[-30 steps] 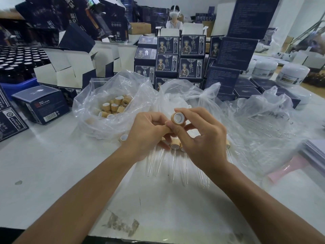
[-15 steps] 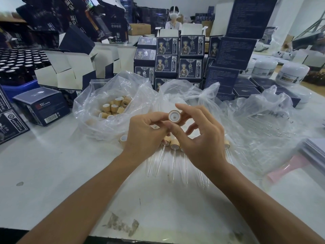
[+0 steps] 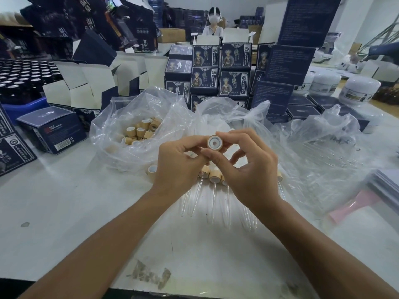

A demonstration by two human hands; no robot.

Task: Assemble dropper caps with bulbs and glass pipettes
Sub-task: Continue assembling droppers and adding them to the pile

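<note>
Both hands are raised over the finished droppers, and one cap (image 3: 214, 143) is held between them: the right hand (image 3: 248, 169) pinches it with thumb and forefinger, its other fingers loosely curled, while the left hand (image 3: 179, 165) is curled in from the side, fingertips meeting the cap's near edge. The cap's open underside is turned toward the camera, and a white liner with a small centre hole is seen inside; whether a bulb is already seated cannot be told.

Some work is judged to be done: below the held cap, on the white table (image 3: 64, 212), finished droppers (image 3: 214, 176) lie in a row, caps away and glass tubes pointing toward the person. About five are counted (the hands hide part of the row). One loose cap (image 3: 151, 169) lies just left of the left hand.

Much is judged to remain. To the left of the held cap, an open cap bag (image 3: 133, 117) holds roughly a dozen visible caps. Behind it, a second bag (image 3: 218, 117) holds white pieces, probably bulbs, uncountable. To the right, a pipette bag (image 3: 319, 152) holds many glass pipettes, too faint to count.
</note>
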